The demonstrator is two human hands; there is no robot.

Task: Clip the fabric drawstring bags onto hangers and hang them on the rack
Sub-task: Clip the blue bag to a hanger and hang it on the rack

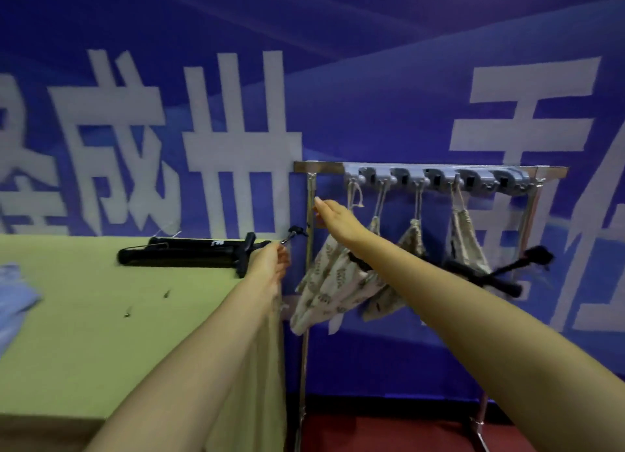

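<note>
My left hand (270, 262) is closed around the hook end of a black clip hanger (182, 252) that lies along the green table's back edge. A plain beige fabric bag (260, 367) hangs down from the same hand. My right hand (333, 214) reaches forward with its fingers extended and empty, right beside the left post of the metal rack (309, 194). Several patterned drawstring bags (331, 282) hang by their cords from the grey hook bar (436, 179) on the rack. Another black hanger (500, 275) sits among them at the right, blurred.
The green table (84, 316) fills the left side, with a blue cloth (13, 302) at its left edge and small specks on its surface. A blue banner with large white characters covers the wall behind. The rack's legs stand on a red floor (389, 431).
</note>
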